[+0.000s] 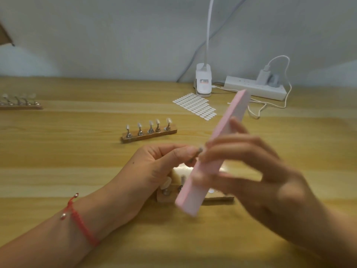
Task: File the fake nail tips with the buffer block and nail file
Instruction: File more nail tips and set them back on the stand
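Right hand (251,171): grasps the buffer (230,117), fingers curled round its middle; blurred.
Left hand (162,163): pinches a peg (200,149) bearing one tip, held at the buffer's left edge.
Buffer: tilted, near end low over the near stand (167,199), far end pointing far right.
Near stand: under the hands, mostly hidden; at least one tip shows on it.
Middle stand (148,133): five tips upright, beyond the hands; whether filed cannot be told.
Far-left stand (19,106): more tips, blurred.
Nail file: not seen.
Progress: judged mid-task; one tip is being buffed, while the nail-file work and the other tips likely remain.
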A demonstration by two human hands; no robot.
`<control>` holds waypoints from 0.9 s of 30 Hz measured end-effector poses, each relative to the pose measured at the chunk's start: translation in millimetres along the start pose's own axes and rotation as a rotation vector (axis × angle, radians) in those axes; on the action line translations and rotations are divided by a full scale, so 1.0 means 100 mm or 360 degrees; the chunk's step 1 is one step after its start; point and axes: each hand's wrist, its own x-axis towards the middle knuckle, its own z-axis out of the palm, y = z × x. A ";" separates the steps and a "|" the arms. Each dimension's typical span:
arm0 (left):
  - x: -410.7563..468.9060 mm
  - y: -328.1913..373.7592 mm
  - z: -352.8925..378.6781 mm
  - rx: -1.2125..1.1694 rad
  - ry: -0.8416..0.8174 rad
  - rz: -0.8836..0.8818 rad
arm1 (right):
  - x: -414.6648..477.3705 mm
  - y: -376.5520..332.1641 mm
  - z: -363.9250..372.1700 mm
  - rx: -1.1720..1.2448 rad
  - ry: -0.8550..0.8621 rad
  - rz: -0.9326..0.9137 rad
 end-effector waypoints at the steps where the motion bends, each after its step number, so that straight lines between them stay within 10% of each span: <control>1: 0.00 0.01 0.01 -0.0023 -0.0001 0.0001 | 0.00 -0.02 0.01 0.0018 -0.0026 -0.0030; 27: 0.01 -0.07 0.00 -0.0020 -0.0138 0.0057 | -0.02 0.00 0.04 0.0122 -0.0051 0.0040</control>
